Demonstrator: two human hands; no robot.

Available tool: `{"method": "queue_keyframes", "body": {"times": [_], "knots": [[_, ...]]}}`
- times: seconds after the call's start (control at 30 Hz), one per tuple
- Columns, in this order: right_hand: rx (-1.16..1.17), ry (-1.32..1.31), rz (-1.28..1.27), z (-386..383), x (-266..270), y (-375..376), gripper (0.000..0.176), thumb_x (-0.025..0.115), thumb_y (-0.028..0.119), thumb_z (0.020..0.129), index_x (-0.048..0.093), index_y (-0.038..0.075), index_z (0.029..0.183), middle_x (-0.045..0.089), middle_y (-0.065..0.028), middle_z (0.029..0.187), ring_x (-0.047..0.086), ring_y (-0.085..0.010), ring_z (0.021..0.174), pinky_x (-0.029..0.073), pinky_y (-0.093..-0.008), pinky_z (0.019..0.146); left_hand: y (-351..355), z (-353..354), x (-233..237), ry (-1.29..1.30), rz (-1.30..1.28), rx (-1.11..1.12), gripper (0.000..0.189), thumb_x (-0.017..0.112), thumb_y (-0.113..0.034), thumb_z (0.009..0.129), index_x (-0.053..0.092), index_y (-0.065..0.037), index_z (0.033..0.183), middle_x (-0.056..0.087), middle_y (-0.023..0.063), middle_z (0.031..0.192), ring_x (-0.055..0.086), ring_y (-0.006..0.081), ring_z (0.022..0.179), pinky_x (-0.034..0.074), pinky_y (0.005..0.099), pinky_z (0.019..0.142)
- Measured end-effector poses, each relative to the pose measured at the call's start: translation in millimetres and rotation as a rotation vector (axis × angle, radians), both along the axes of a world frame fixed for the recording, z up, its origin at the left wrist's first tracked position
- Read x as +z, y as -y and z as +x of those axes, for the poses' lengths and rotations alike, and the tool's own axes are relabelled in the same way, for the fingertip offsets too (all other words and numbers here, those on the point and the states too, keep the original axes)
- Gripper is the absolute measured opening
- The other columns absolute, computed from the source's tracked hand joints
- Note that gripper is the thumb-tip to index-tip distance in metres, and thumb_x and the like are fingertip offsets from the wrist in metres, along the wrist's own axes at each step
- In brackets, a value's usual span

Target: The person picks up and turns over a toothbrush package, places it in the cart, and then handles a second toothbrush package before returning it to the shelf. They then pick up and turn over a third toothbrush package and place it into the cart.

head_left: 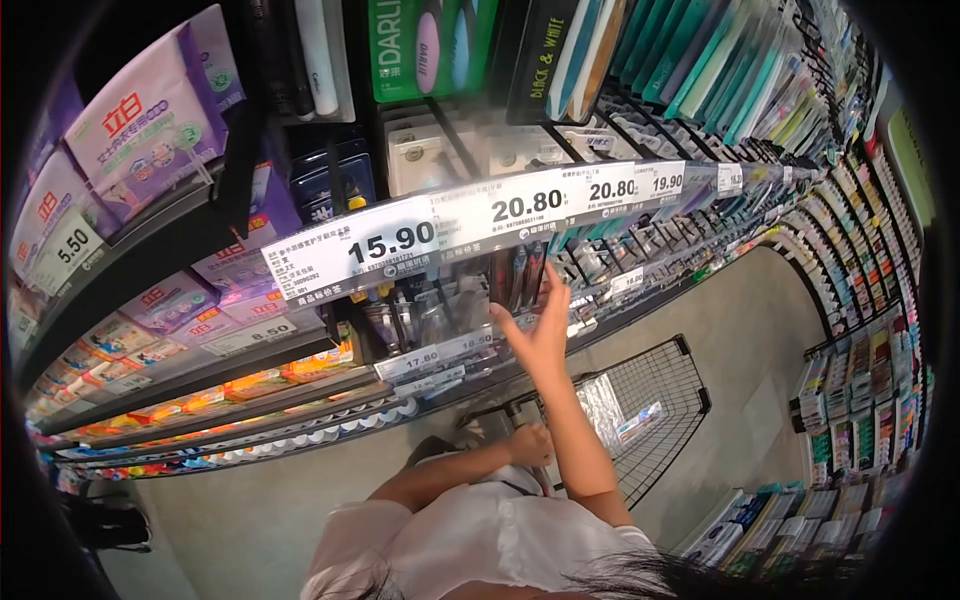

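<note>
Just above the right hand [541, 335] hang toothbrush packs [516, 275].

The price rail [440, 225] juts out just above the right hand [540, 335], capping its reach upward. Toothbrush packs [520, 272] crowd the pegs ahead, with narrow gaps between them. Below, the cart [650, 400], clasped by the left hand [530, 445], blocks the way. The aisle floor [760, 310] beyond offers free passage.

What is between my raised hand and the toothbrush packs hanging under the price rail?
Nothing visible. The right hand is open, fingertips at the toothbrush packs, just below the price rail. The left hand grips the cart lower down, out of the way.
</note>
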State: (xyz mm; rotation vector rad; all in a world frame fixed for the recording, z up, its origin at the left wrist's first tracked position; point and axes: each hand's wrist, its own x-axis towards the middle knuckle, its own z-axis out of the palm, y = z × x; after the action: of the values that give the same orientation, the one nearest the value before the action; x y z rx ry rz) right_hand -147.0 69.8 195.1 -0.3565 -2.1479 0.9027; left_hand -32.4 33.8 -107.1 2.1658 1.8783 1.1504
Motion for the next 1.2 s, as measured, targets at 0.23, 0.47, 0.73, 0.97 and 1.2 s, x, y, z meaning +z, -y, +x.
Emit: {"method": "queue_keyframes", "body": {"times": [0.23,0.47,0.73,0.97,1.2], "knots": [[-0.263,-0.035,-0.101,88,-61,-37,0.060,0.074,0.010,0.071,0.043,0.001,0.122,0.050,-0.0083,0.095,0.052,-0.0156,0.080,0.044,-0.0277,0.070,17,-19,90,-0.009,-0.504,-0.109,0.021,0.058,-0.026,0.065,0.062,-0.005,0.066,0.061,0.0156,0.068,0.062,0.0318,0.069,0.049,0.0444,0.062],[-0.927,0.320,-0.477,283,-250,-111,0.038,0.068,0.011,0.072,0.051,0.003,0.106,0.056,-0.0083,0.077,0.055,-0.0192,0.064,0.046,-0.0316,0.061,18,-17,104,0.069,-0.496,-0.146,0.016,0.058,-0.022,0.064,0.059,-0.007,0.063,0.061,0.0116,0.067,0.060,0.0299,0.068,0.049,0.0427,0.062],[-0.880,0.909,-0.412,371,-412,-154,0.039,0.069,0.024,0.067,0.055,0.003,0.097,0.063,-0.0174,0.079,0.062,-0.0317,0.078,0.049,-0.0394,0.069,26,7,114,0.051,-0.706,-0.169,0.015,0.057,-0.022,0.062,0.057,-0.007,0.062,0.059,0.0088,0.065,0.058,0.0267,0.067,0.048,0.0407,0.060],[-0.681,1.389,-0.694,345,-509,-200,0.059,0.074,0.027,0.065,0.050,0.007,0.115,0.048,-0.0198,0.118,0.049,-0.0376,0.108,0.044,-0.0437,0.090,33,17,126,0.063,-0.844,-0.194,0.014,0.062,-0.021,0.065,0.053,-0.010,0.065,0.052,0.0042,0.062,0.054,0.0217,0.063,0.046,0.0342,0.056],[-0.726,1.520,-0.637,321,-558,-212,0.077,0.080,0.026,0.059,0.039,0.020,0.124,0.039,-0.0153,0.121,0.041,-0.0340,0.116,0.044,-0.0441,0.090,41,12,111,0.008,-0.767,-0.155,0.021,0.064,-0.021,0.059,0.044,-0.014,0.058,0.043,0.0005,0.056,0.045,0.0174,0.050,0.037,0.0281,0.043]]}}
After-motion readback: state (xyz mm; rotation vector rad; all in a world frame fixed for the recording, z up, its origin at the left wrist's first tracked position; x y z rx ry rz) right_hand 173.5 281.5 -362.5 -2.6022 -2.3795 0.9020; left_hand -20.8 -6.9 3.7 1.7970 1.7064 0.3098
